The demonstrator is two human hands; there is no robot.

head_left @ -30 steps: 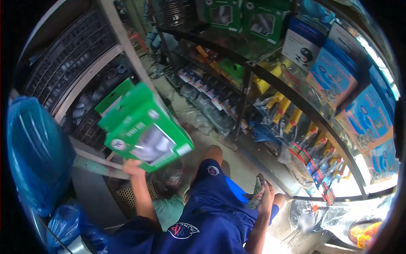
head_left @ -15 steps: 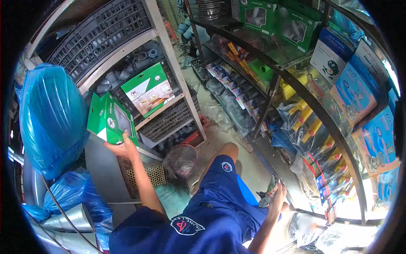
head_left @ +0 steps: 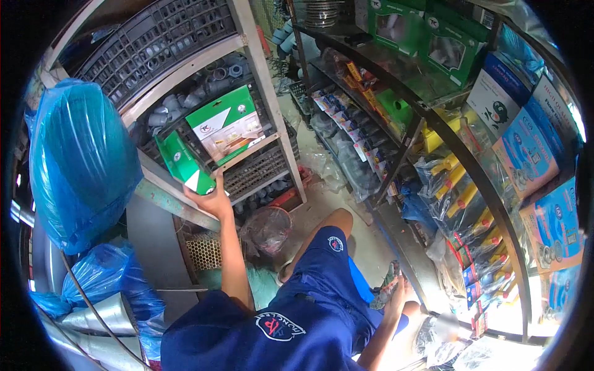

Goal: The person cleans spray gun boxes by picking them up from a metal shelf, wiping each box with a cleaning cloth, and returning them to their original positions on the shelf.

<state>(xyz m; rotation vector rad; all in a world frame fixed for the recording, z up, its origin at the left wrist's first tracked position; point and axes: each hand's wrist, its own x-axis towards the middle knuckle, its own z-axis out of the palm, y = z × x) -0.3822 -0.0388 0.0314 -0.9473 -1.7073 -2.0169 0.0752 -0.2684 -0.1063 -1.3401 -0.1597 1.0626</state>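
Note:
My left hand [head_left: 213, 199] grips a green and white box [head_left: 183, 164] by its lower corner, pressed against the edge of the grey metal rack [head_left: 260, 74] on the left. A second green box [head_left: 227, 125] stands on that rack just to its right. My right hand [head_left: 391, 289] hangs low by my knee, closed on a crumpled patterned cloth [head_left: 385, 287]. I wear blue shorts [head_left: 322, 290].
Black crates [head_left: 154, 40] of grey pipe fittings fill the rack. Blue plastic bags [head_left: 77, 154] bulge at left. A glass shelf unit [head_left: 433, 123] at right carries green and blue boxes, packets and yellow-handled tools. A narrow concrete aisle [head_left: 322, 185] runs between.
My left hand has carried the green box from in front of the blue bags rightwards to the rack, turning it edge-on beside the other green box. The right hand stays low.

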